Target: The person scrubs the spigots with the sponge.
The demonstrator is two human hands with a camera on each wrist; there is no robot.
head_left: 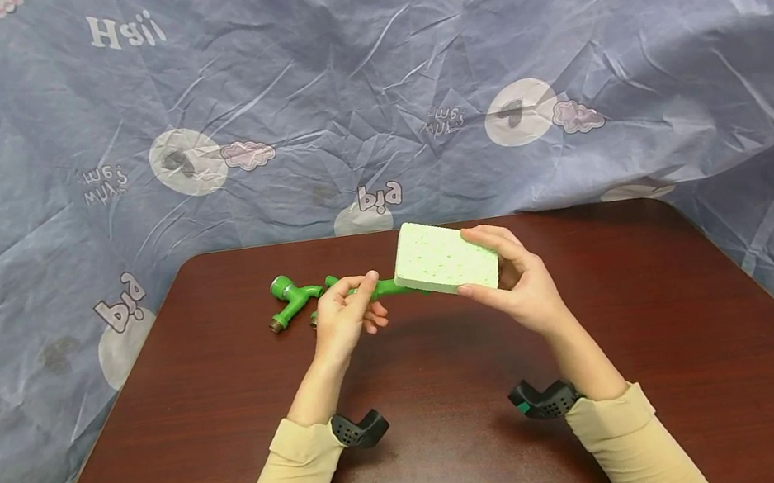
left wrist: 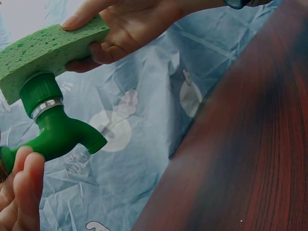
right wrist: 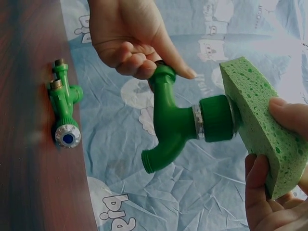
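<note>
My left hand [head_left: 347,314] pinches a green plastic tap [right wrist: 171,115] near its brass threaded inlet, holding it up over the table. In my right hand [head_left: 527,287] is a light green sponge [head_left: 444,258], gripped at one end between thumb and fingers. The sponge's flat side touches the round ribbed knob [right wrist: 216,118] of the tap, as the right wrist view shows. The tap's spout [left wrist: 95,142] is bare. From the head view, the sponge hides most of the tap.
More green taps lie on the brown table [head_left: 446,433] beyond my left hand; one tap [head_left: 296,298] shows in full and another is partly hidden by the hand. A blue-grey printed cloth [head_left: 365,94] hangs behind the table's far edge.
</note>
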